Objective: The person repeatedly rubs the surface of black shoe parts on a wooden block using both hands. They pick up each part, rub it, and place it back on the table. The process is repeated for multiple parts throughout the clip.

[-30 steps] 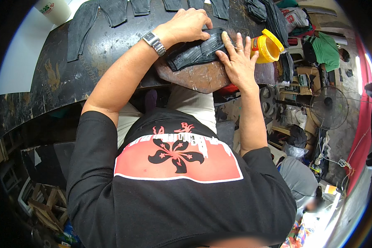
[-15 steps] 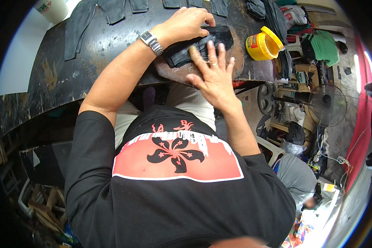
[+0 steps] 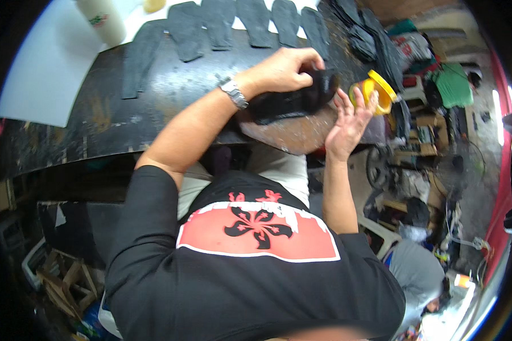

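Glossy black piece (image 3: 287, 105) lies on a brown board (image 3: 293, 133) at the near edge of our dark counter (image 3: 165, 108), its surface smeared by motion blur. With our left hand (image 3: 293, 69) we grasp its upper edge, thumb and fingers curled in around it; a silver watch (image 3: 233, 94) circles that wrist. Our right hand (image 3: 352, 120) is released, palm partly turned up and fingers spread, just beyond the right end of the piece. Its fingertips overlap an open yellow tub (image 3: 383, 101) in our view, and we cannot tell whether they touch it. Along the far side of the counter we have a row of dark grey pieces (image 3: 218, 25), with more dark material (image 3: 361, 42) heaped at the right. To the left we see a white sheet (image 3: 45, 79) and a pale container (image 3: 103, 25). A person in grey (image 3: 415, 273) is at the lower right.
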Motion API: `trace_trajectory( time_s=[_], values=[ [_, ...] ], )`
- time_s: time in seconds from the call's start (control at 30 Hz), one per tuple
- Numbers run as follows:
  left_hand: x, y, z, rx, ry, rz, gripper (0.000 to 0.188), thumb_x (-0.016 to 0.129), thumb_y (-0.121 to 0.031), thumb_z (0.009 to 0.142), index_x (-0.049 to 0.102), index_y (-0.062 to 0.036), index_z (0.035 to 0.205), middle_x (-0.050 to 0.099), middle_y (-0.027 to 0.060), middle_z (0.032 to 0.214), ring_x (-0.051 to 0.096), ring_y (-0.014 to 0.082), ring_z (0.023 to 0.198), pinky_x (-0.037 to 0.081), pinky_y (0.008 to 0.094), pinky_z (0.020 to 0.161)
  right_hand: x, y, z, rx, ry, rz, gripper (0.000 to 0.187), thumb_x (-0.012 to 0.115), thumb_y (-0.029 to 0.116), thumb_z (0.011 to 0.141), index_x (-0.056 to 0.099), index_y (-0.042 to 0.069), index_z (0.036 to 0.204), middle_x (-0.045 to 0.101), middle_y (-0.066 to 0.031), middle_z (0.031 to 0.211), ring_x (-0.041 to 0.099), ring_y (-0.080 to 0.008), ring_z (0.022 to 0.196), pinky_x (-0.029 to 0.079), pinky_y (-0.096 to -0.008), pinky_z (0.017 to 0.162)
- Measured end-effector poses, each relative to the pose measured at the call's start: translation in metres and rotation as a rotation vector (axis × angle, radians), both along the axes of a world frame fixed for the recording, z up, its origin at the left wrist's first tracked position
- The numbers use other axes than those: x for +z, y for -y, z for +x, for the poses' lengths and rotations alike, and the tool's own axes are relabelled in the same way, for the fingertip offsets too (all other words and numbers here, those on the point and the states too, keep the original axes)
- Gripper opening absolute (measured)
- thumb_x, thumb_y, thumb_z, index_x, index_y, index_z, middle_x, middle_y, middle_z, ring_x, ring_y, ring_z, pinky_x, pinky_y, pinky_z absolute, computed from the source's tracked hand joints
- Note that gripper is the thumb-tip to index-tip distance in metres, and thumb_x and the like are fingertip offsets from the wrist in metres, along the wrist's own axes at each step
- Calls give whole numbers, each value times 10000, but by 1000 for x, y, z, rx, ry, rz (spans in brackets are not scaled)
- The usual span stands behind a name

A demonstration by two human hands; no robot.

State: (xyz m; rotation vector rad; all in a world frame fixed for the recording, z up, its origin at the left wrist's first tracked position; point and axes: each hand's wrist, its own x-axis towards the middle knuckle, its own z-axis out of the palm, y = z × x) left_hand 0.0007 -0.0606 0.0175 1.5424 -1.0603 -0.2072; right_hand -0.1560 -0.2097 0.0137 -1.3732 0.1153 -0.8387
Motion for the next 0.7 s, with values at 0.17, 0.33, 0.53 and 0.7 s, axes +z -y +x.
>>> trace_trajectory(
  time_s=[0.17, 0.33, 0.53, 0.7],
  values=[
    [14, -6, 1, 17, -144, -56, 302, 666, -99, 815, 726, -23, 1102, 749, 131, 987, 712, 196, 899, 557, 328, 834, -8, -8, 8, -63, -145, -302, 725, 449, 498, 1067, 175, 108, 1613, 423, -197, 1477, 532, -286, 1271, 422, -426, 1076],
    [33, -36, 4, 129, -279, -225, 311, 629, -33, 837, 708, 14, 1134, 733, 72, 978, 660, 131, 901, 534, 283, 843, -7, -9, 3, 4, -112, -364, 746, 525, 408, 1057, 132, 137, 1630, 438, -213, 1453, 623, -269, 1140, 416, -401, 1060],
    [21, -158, 4, 329, -525, -481, 433, 609, 27, 884, 579, 36, 1316, 661, 73, 1103, 637, 126, 953, 543, 251, 835, -8, -11, 1, 29, -100, -370, 778, 569, 361, 1042, 119, 134, 1633, 473, -204, 1418, 600, -262, 1147, 424, -395, 1043],
    [13, -262, 16, 587, -608, -367, 424, 573, 52, 882, 562, 49, 1306, 664, 72, 1087, 647, 134, 959, 549, 263, 866, -6, -12, 4, 54, -115, -413, 722, 535, 386, 1057, 170, 131, 1625, 505, -203, 1404, 586, -250, 1178, 408, -396, 1064]
  ],
)
